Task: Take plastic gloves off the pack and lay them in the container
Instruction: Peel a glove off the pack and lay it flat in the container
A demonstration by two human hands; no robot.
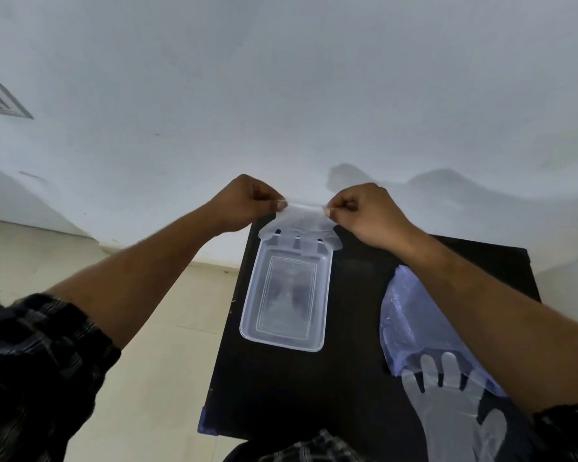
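Checked sleeves are seen at both lower corners. One cuff corner of a clear plastic glove (299, 225) is pinched between thumb and fingers of the left hand (247, 203); the other corner is pinched likewise by the right hand (364, 215). The glove is held over the far end of the clear container (286, 341), its fingers hanging onto the rim. On the black table (281, 395), at the right, the bluish pack (411, 315) is laid, with further gloves (447, 405) spread at its near end.

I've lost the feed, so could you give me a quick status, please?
Left hand and right hand pinch one glove over container's far end. Pack right. Nothing obstructing.
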